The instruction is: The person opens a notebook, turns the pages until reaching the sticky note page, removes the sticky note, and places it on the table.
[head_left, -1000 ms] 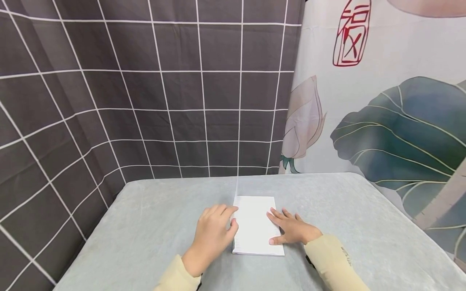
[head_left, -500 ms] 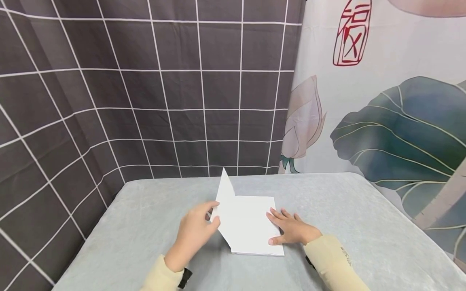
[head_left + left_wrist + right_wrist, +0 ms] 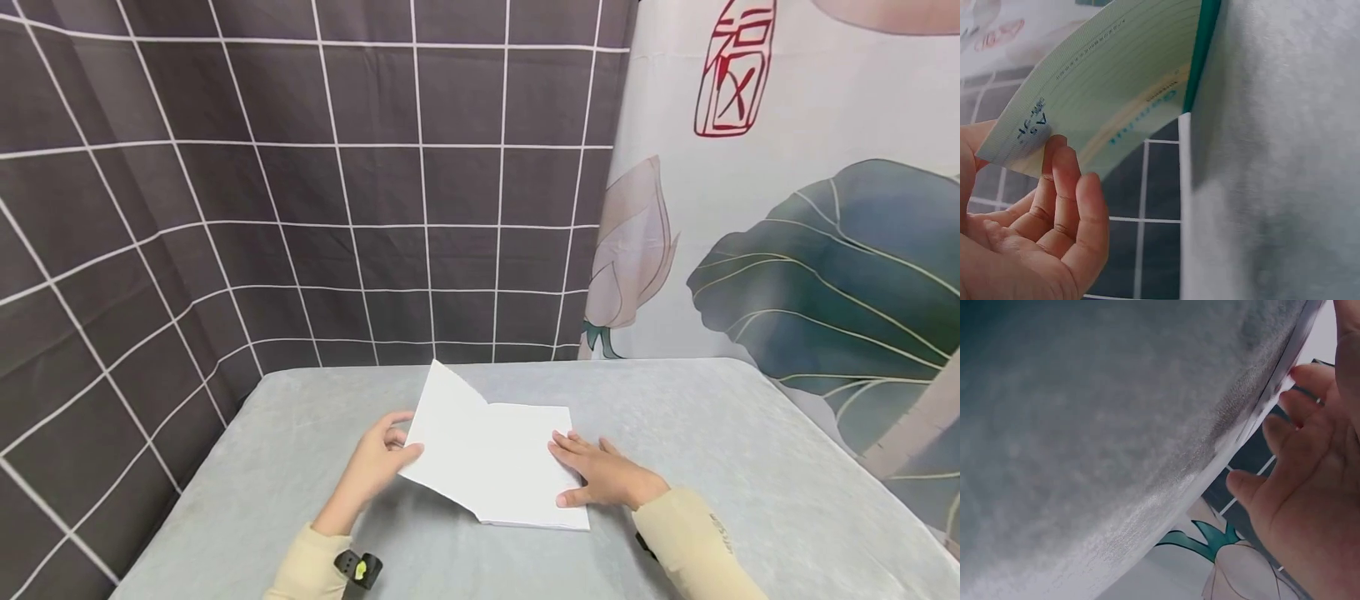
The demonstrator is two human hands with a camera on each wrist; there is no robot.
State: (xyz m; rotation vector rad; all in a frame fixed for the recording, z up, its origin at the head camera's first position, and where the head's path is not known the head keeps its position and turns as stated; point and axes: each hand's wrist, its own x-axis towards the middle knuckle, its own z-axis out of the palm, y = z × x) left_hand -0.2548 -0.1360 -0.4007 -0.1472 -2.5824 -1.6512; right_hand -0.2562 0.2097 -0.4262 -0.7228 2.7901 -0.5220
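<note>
An open notebook [image 3: 525,467] with white pages lies in the middle of the table. Its left part, the cover [image 3: 444,442], slants up off the table. My left hand [image 3: 372,458] pinches the cover's outer edge, thumb on the inner white side. From below, in the left wrist view, the cover's outside [image 3: 1116,94] is pale green with blue print and a dark green spine strip [image 3: 1204,56]. My right hand [image 3: 603,475] rests on the right page's outer edge, fingers spread. The right wrist view shows that hand's fingers [image 3: 1279,428] at the notebook's edge.
A grey cloth covers the table [image 3: 315,400]. Behind and left hangs a dark curtain [image 3: 360,183] with white grid lines. A white curtain [image 3: 675,333] printed with lotus flowers and leaves hangs at the right. Black wrist devices [image 3: 358,568] sit on the sleeves.
My left hand has moved left and toward me, swinging the notebook's cover from upright to a leftward slant, so the inner white side shows wider. The right hand stays on the right page.
</note>
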